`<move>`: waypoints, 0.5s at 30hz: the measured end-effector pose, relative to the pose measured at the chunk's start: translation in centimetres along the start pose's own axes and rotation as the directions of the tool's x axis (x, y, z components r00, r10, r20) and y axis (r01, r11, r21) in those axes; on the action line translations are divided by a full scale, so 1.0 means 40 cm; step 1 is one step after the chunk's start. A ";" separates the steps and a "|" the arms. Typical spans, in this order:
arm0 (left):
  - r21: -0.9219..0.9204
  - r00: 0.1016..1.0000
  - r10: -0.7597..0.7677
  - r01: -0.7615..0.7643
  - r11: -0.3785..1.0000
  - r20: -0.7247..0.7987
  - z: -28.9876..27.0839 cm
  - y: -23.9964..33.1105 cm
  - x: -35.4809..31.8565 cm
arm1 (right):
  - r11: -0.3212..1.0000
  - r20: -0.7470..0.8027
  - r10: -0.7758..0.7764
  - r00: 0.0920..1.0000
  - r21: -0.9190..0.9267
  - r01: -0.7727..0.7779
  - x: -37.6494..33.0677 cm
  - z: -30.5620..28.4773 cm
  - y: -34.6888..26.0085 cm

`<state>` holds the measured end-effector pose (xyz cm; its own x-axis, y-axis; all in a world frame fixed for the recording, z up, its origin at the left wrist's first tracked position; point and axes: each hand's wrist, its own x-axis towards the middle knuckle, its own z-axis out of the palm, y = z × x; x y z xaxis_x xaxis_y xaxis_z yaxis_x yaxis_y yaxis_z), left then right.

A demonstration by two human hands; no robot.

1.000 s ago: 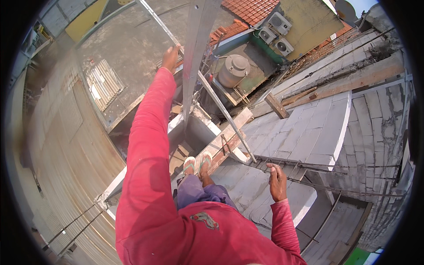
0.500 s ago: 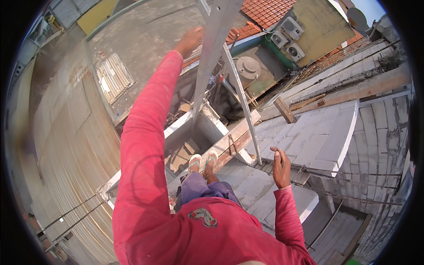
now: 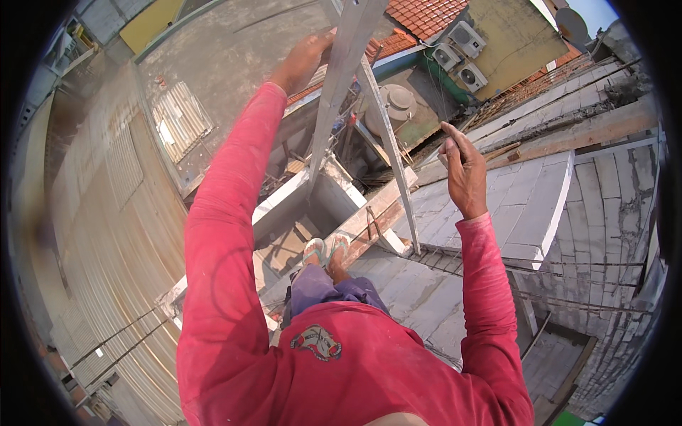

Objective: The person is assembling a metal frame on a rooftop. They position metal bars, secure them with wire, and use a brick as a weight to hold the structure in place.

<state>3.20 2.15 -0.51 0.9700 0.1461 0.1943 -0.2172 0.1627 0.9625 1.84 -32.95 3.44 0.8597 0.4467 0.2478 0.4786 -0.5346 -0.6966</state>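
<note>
Grey metal is filling the upper middle of the view: a long steel beam (image 3: pixel 339 92) is running from the top edge, where it is cut off, down and slightly leftward to the concrete frame (image 3: pixel 298 195) of a shaft opening, so its long axis is lying close to vertical in the picture. A thinner steel rod (image 3: pixel 389 153) is slanting away from it down to the right, ending by the grey block wall top (image 3: pixel 526 206). The left hand (image 3: pixel 302 60) is reaching up beside the beam's left edge; its fingers are passing behind the metal and are mostly hidden, so whether they are gripping it cannot be told. The right hand (image 3: pixel 463 167) is hanging in the air well apart from the beam and just right of the rod, fingers loosely curled with one pointing up, holding nothing. Both arms are wearing red sleeves. The feet, in pale sandals (image 3: pixel 325 250), are standing on a wooden plank (image 3: pixel 369 216) at the opening's edge. Farther off, a round grey water tank (image 3: pixel 392 105) is sitting closed under its lid, its contents hidden, and two air-conditioner units (image 3: pixel 462 53) are hanging on a yellow wall. Corrugated roofing (image 3: pixel 106 234) is bending along the left rim.
</note>
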 end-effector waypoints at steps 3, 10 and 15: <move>-0.118 0.999 -0.031 0.030 0.993 -0.011 0.009 -0.007 -0.017 | 0.997 -0.035 -0.079 0.996 0.015 0.080 0.084 0.032 -0.045; -0.268 0.981 -0.051 -0.001 0.964 -0.185 0.057 -0.044 -0.023 | 0.979 0.062 -0.206 0.977 -0.002 0.206 0.288 0.141 -0.039; -0.269 0.967 -0.064 -0.005 0.963 -0.247 0.069 -0.031 -0.036 | 0.958 0.102 -0.284 0.953 -0.003 0.286 0.375 0.200 -0.055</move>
<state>2.38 -0.96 -1.46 0.9249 0.3719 0.0794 -0.2435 0.4186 0.8749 12.24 -19.33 3.29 0.6652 0.6510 0.3657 0.7052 -0.3868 -0.5942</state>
